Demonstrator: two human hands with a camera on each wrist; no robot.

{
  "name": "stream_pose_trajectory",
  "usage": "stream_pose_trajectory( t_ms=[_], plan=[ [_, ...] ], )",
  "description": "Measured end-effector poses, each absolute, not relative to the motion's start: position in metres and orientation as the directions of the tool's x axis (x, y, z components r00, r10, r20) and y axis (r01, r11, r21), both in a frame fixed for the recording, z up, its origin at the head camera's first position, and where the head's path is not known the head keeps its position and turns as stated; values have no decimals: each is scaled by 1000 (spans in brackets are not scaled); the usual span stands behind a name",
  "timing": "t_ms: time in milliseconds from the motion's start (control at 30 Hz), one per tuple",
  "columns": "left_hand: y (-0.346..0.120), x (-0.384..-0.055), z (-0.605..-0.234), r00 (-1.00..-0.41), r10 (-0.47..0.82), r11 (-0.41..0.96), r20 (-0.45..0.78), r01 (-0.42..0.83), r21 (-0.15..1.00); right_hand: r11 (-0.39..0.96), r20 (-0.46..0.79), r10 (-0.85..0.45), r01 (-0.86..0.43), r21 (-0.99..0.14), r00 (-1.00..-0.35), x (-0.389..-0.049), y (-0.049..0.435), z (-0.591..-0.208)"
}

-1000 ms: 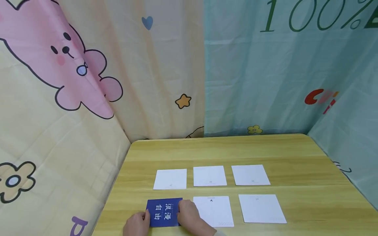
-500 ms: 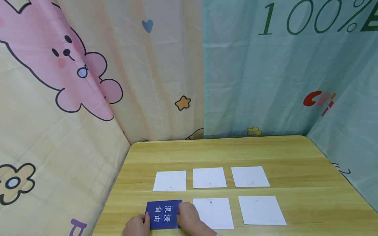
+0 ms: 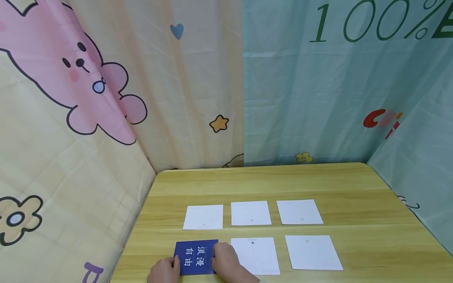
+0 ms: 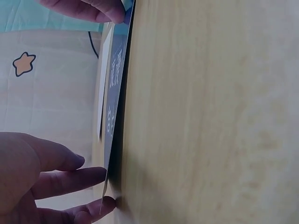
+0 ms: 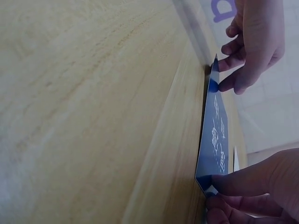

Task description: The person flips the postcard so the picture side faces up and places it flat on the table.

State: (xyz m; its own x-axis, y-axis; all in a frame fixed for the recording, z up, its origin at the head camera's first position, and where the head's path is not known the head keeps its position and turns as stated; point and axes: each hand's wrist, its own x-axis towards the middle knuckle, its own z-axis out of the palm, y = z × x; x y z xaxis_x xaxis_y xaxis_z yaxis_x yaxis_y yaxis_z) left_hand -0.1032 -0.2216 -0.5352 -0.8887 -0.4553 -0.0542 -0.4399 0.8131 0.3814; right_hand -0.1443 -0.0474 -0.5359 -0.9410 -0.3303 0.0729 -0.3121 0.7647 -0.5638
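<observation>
A blue postcard (image 3: 196, 257) with white Chinese characters is at the front left of the table. My left hand (image 3: 164, 270) pinches its left edge between thumb and fingers. At the opposite edge, my right hand (image 3: 226, 260) grips the card's right side. In the left wrist view, the card (image 4: 114, 88) appears nearly edge-on, a little off the wood, with a dark shadow beneath it. The right wrist view shows the right thumb on the printed face of the card (image 5: 216, 135) and fingers behind its near end, while the left hand (image 5: 254, 46) holds the far end.
Just right of my right hand lies a white postcard (image 3: 256, 255) with small printed boxes, and another white card (image 3: 313, 252) beyond it. Behind them runs a row of white cards (image 3: 251, 213) on the wooden table (image 3: 265, 182). Printed curtains (image 3: 198, 78) enclose the table's back and sides.
The head view has tilted slightly, so everything sits a little lower in it. Both hands keep their hold on the blue postcard, which stays in place.
</observation>
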Motion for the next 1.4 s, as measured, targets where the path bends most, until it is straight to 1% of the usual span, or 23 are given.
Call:
stream_pose_trajectory(
  t_ms=[167, 400, 667, 867, 1167, 1300, 1400],
  plan=[
    [-221, -104, -534, -891, -449, 819, -66, -440, 369, 771, 61, -323, -300, -561, -944, -145, -48, -537],
    [-219, -103, -532, -890, -452, 827, -50, -440, 349, 767, 92, -323, -318, -558, -942, -145, -48, -539],
    [-218, -104, -533, -879, -471, 819, -71, -466, 334, 765, 117, -328, -336, -549, -937, -144, -46, -537],
    [-218, -104, -533, -870, -481, 812, -107, -488, 321, 761, 85, -333, -321, -564, -939, -143, -46, -535],
    [-218, -104, -534, -870, -481, 804, -109, -487, 340, 766, 113, -332, -338, -547, -936, -142, -44, -538],
    [-218, -103, -534, -875, -473, 808, -109, -479, 343, 751, 118, -336, -341, -565, -935, -141, -42, -538],
    [-217, -102, -535, -885, -461, 803, -70, -449, 391, 732, 114, -329, -329, -597, -938, -140, -39, -537]
  ],
)
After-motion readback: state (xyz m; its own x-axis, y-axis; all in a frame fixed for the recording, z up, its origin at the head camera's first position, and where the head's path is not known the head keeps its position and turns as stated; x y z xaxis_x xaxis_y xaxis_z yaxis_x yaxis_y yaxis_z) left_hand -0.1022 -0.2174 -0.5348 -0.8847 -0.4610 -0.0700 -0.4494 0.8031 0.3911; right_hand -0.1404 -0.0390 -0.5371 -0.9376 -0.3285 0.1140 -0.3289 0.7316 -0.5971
